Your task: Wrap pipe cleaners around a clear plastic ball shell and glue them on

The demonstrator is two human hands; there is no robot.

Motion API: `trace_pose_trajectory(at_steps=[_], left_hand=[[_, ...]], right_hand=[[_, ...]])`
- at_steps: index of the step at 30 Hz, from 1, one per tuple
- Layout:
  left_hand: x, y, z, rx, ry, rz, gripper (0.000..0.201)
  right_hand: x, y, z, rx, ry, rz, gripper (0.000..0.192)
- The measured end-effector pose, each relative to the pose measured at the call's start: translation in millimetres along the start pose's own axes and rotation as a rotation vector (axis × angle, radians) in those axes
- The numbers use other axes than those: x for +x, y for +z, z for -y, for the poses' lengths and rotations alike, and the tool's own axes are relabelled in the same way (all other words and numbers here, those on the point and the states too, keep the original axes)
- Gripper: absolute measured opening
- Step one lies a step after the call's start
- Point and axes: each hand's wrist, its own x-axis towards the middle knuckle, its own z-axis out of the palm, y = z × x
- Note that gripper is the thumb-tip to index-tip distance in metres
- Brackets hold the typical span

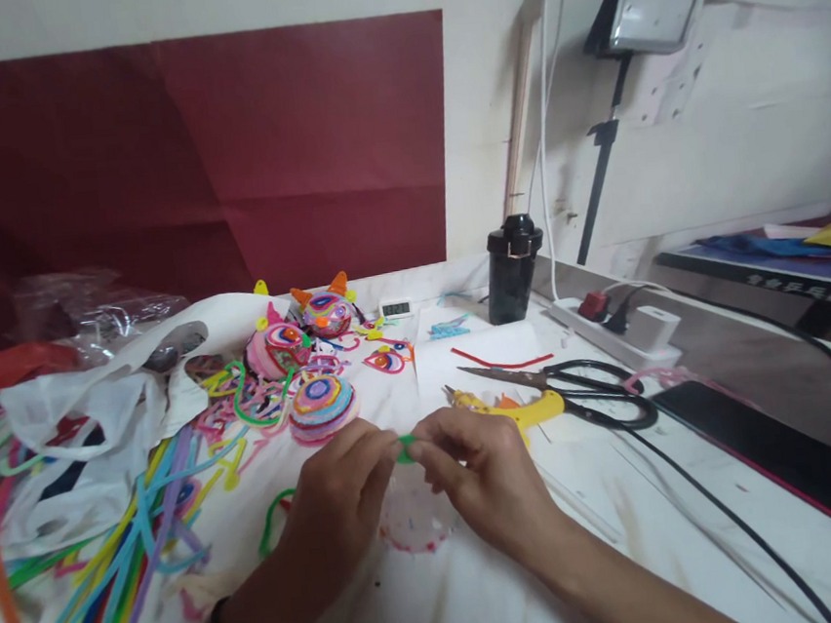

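A small green pipe cleaner piece (404, 447) is pinched between the fingertips of the left hand (342, 500) and the right hand (486, 471), just above the white desk (449, 592); each grip is clenched on it. Just beyond the right hand, a yellow glue gun (520, 406) and black scissors (577, 389) are laid side by side. To the left, loose pipe cleaners (117, 565) are spread. Farther back, striped round figures (320, 406) and a black cup (515, 268) are seen.
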Motion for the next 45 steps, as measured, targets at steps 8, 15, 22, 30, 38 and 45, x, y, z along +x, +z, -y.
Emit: trace_pose_trajectory(at_steps=[8,15,22,30,38,45], left_hand=[[4,2.0,-8,-0.156,-0.241,-0.029,0.028],[5,3.6,-10,-0.166,-0.282,-0.064,0.032],[6,1.5,-5,-0.082,-0.217,-0.050,0.031],[3,-0.1,0,-0.101,-0.142,0.029,0.028],[3,5.4,-4,-0.104,-0.179,0.001,0.028],[2,10.6,-6,-0.135,-0.226,-0.031,0.032]], right_hand=[[-1,10,5,0.330,0.247,-0.054,0.016],[1,14,9,0.624,0.400,-0.084,0.024],[3,9,3,0.593,0.382,0.067,0.031],[3,7,-3,0.278,0.250,0.039,0.015],[5,9,2,0.491,0.363,-0.033,0.024],[3,14,8,0.655,0.428,-0.086,0.033]])
